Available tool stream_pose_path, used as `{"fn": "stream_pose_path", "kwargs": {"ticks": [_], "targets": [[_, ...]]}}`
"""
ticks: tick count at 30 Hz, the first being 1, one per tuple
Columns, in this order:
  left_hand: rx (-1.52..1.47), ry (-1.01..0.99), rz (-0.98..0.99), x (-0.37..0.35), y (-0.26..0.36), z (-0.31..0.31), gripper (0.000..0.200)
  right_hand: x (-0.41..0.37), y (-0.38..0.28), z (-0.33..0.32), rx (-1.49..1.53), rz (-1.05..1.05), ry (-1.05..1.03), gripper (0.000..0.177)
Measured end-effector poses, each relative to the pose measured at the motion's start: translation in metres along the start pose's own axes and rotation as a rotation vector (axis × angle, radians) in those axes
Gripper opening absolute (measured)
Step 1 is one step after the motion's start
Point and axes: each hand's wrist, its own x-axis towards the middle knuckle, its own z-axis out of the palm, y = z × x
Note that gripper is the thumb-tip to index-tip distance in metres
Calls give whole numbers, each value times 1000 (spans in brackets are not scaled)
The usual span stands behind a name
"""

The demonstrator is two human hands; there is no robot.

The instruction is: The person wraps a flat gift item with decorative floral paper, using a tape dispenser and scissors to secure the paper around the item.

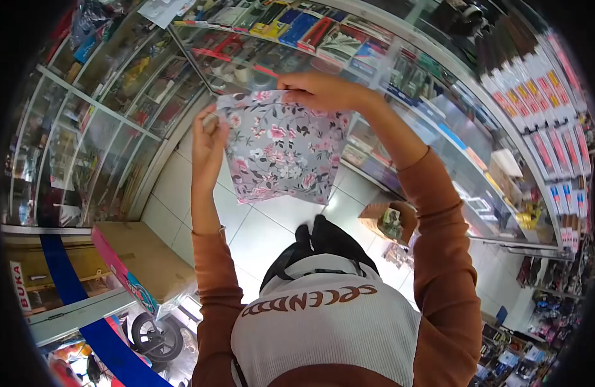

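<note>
A flat grey bag printed with pink and white flowers hangs spread out in front of my body, above the tiled floor. My left hand is closed on its upper left edge, with the thumb and fingers pinching the rim. Along the top edge toward the right corner, my right hand grips the bag, its thumb and fingers partly behind the sheet. The lower edge hangs free and dips in slightly at the middle.
Glass display cases with stationery curve around the front and right. Another glass cabinet stands at the left. A cardboard box sits lower left, and an open brown carton is on the floor at the right. Packaged goods hang far right.
</note>
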Motion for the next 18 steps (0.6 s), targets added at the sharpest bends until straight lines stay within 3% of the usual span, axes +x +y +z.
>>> {"fn": "stream_pose_path", "kwargs": {"ticks": [1, 3, 5, 6, 8, 9, 11, 12, 15, 16, 18], "targets": [[25, -91, 34, -3, -16, -1, 79, -9, 22, 10, 63, -20, 41, 16], [235, -308, -301, -42, -58, -14, 70, -57, 39, 49, 290, -1, 118, 16], [340, -322, -138, -73, -102, -3, 61, -105, 50, 68, 514, 202, 152, 16], [231, -278, -199, -89, -116, 20, 60, -140, 50, 67, 546, 375, 146, 15], [65, -191, -329, -114, -129, 47, 56, -196, 52, 80, 612, 508, 248, 12], [40, -244, -360, -121, -139, 48, 55, -220, 54, 94, 664, 562, 308, 11], [-43, -355, -425, -139, -162, 60, 53, -278, 61, 121, 875, 492, 458, 11], [-219, -382, -473, -151, -163, 71, 60, -308, 61, 132, 980, 454, 531, 11], [-928, -416, -343, -200, -144, 138, 71, -394, 44, 145, 1151, 560, 673, 15], [-870, -426, -239, -214, -150, 156, 81, -420, 44, 156, 1173, 557, 718, 15], [-727, -295, -286, -245, -154, 201, 92, -466, 49, 176, 1195, 530, 809, 14]]}}
